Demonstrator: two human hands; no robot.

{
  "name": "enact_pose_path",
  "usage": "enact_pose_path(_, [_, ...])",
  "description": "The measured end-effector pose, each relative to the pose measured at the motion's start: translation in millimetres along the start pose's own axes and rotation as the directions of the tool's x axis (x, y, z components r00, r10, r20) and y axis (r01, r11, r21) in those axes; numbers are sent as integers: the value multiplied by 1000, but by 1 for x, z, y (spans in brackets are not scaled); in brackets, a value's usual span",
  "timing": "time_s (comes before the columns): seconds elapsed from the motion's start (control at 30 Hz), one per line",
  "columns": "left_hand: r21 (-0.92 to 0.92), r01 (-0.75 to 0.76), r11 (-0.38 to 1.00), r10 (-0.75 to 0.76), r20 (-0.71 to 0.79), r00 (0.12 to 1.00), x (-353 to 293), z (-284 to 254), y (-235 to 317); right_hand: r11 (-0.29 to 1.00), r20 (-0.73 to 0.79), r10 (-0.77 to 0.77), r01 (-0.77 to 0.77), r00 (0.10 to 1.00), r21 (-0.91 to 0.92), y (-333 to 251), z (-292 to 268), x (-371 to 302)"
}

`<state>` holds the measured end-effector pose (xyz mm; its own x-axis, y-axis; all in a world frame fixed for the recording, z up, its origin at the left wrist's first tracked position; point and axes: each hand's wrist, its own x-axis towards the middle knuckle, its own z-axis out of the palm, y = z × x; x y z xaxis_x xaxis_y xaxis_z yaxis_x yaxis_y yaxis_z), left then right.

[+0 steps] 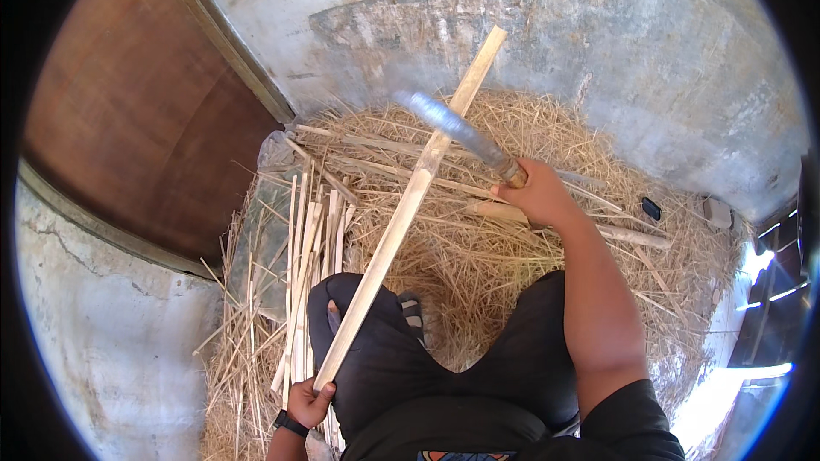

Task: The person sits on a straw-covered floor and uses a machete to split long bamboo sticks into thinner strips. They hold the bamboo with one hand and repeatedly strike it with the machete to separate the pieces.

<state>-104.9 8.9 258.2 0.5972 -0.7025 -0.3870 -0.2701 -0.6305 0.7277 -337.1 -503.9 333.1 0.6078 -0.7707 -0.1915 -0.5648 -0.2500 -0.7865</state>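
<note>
Left hand: the left hand (307, 401) sits at the lower edge of the view, beside the left knee — clenched on the near end of the strip (408, 205).
Strip position: held in the air over the lap and the straw (478, 265); only the near end is gripped, the far end is free.
Strip axis: long axis runs from the left hand up and to the right, its far end over the wall (598, 43).
Strip look: pale, flat, straight and narrow, like split bamboo; clean faces, squared far tip.
Right hand: the right hand (538, 196) is farther out, right of the strip — closed round the wooden handle of the blade (457, 128).
Blade: grey metal, blurred; it points up and to the left from the handle and crosses the strip past its midpoint. Contact between them cannot be told.
Key relation: the strip lies left of the right hand's grip, and the blade spans that gap; the left hand alone holds the strip, the right hand is nearer its far half.
Slats: a bundle of thin pale slats (307, 248) lies on the straw, left of the knee, roughly parallel to each other.
Straw: a dry heap covering the floor ahead, with longer sticks (598, 230) lying across it.
Background: rough grey wall beyond; a brown wooden panel (145, 119) at left.
</note>
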Motion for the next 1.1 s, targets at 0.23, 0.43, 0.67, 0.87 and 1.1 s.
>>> enact_pose_path(0.23, [-1,-32,999,32,-5,999,2,-1,-1,988,53,-90,96,995,-125,-1,3,-2])
enact_pose_path(0.43, [-23,-18,1000,18,-7,1000,1,2,-1,997,0,-64,64,998,-37,7,2,3])
enact_pose_path(0.67, [-39,-27,999,27,-7,1000,1,3,4,996,-57,-60,64,997,66,7,-1,4])
enact_pose_path(0.87, [-29,-2,1000,2,3,1000,-2,-2,1,948,172,-201,236,964,-215,-1,11,-5])
enact_pose_path(1.1, [39,-4,999,4,-3,1000,2,0,-6,999,13,1,-2,1000,41,6,-7,5])
